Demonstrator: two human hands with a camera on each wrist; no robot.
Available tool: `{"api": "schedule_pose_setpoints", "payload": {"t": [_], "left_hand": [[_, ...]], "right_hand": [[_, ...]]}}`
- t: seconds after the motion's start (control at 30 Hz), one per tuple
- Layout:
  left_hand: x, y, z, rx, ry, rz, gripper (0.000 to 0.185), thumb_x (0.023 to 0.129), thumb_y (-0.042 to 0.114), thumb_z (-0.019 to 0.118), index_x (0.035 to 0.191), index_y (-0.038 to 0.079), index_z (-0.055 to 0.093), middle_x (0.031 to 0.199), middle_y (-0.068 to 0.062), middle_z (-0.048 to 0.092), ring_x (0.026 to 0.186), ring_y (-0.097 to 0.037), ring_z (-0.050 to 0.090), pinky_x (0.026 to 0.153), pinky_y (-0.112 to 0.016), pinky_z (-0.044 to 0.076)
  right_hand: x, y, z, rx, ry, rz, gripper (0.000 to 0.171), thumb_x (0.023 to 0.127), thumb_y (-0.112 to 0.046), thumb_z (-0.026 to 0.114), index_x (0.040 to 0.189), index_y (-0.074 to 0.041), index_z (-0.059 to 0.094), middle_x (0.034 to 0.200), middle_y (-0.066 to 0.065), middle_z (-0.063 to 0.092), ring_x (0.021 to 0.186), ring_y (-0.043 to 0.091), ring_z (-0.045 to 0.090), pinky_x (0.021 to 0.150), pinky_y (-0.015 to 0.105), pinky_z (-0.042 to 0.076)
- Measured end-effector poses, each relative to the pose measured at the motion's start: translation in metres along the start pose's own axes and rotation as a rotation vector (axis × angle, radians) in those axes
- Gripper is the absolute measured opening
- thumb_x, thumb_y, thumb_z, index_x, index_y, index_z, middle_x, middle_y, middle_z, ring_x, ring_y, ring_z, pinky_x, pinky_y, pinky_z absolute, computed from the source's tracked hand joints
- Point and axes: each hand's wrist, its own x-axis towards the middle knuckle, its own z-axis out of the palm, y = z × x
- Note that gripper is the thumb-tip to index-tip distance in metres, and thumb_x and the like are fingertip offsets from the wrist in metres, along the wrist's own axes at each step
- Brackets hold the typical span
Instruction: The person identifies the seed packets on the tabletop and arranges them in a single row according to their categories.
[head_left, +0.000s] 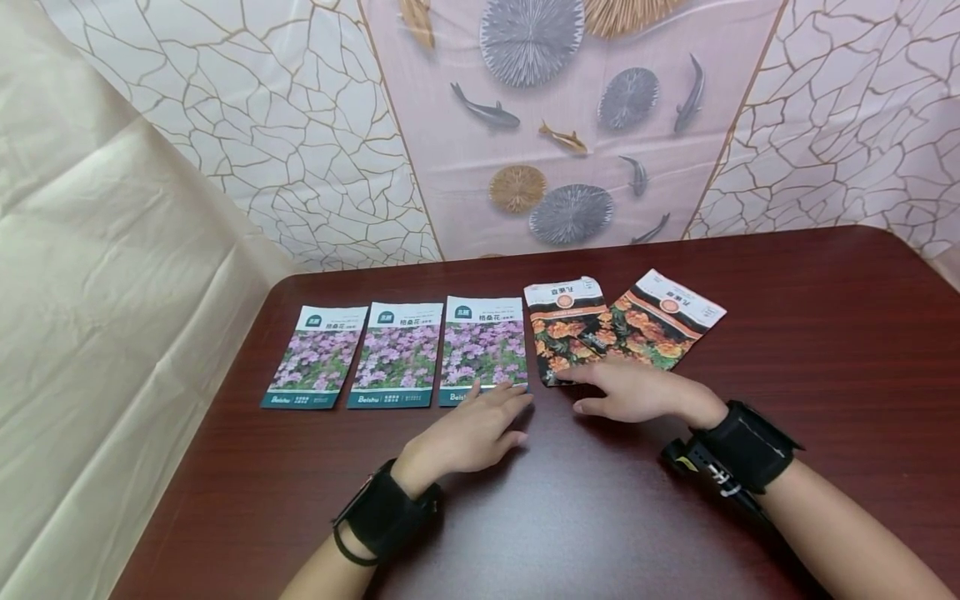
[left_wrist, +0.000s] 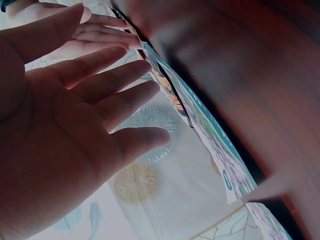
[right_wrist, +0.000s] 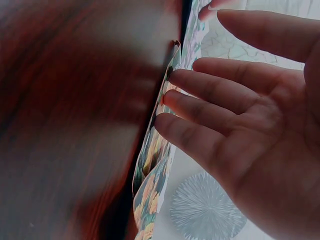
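The orange-flower seed packet (head_left: 564, 327), glossy with a white top strip, lies flat near the desk's far edge, its right side overlapping a second orange-flower packet (head_left: 663, 319) angled toward the right. The right hand (head_left: 637, 392) lies spread, fingertips touching that packet's near edge. The left hand (head_left: 468, 433), fingers straight and relaxed, touches the near corner of a purple-flower packet (head_left: 483, 350); two more purple-flower packets (head_left: 397, 354) (head_left: 317, 357) continue the row leftward. Bare dark-red desk (head_left: 825, 375) stretches toward the near and right edges.
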Motion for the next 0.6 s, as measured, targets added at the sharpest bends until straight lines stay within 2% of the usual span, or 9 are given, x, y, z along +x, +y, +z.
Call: {"api": "schedule_pose_setpoints", "payload": {"t": [0.13,0.37,0.6], "left_hand": [[0.004,0.004,0.001,0.022,0.002,0.005,0.048,0.096,0.028,0.047,0.139,0.007,0.038,0.146,-0.010,0.030,0.136,-0.022,0.020,0.108,-0.049,0.010],[0.008,0.012,0.002,0.053,0.017,0.022,0.048,0.095,0.028,0.049,0.138,0.008,0.040,0.147,-0.008,0.028,0.136,-0.021,0.019,0.107,-0.049,0.013],[0.014,0.018,0.005,0.061,0.005,0.023,0.051,0.095,0.030,0.049,0.140,0.008,0.036,0.147,-0.007,0.027,0.137,-0.019,0.017,0.108,-0.049,0.012]], "right_hand": [[-0.002,-0.004,0.002,-0.003,-0.016,0.002,0.046,0.091,-0.017,0.056,0.130,0.006,0.046,0.125,0.019,0.053,0.112,0.029,0.052,0.089,0.044,0.043],[-0.004,-0.011,0.007,0.031,-0.033,-0.008,0.049,0.091,-0.018,0.057,0.130,0.009,0.044,0.127,0.022,0.050,0.116,0.033,0.047,0.092,0.046,0.040],[-0.005,-0.015,0.012,0.050,-0.027,0.005,0.049,0.091,-0.016,0.057,0.130,0.010,0.043,0.129,0.023,0.047,0.119,0.034,0.045,0.094,0.047,0.038]]}}
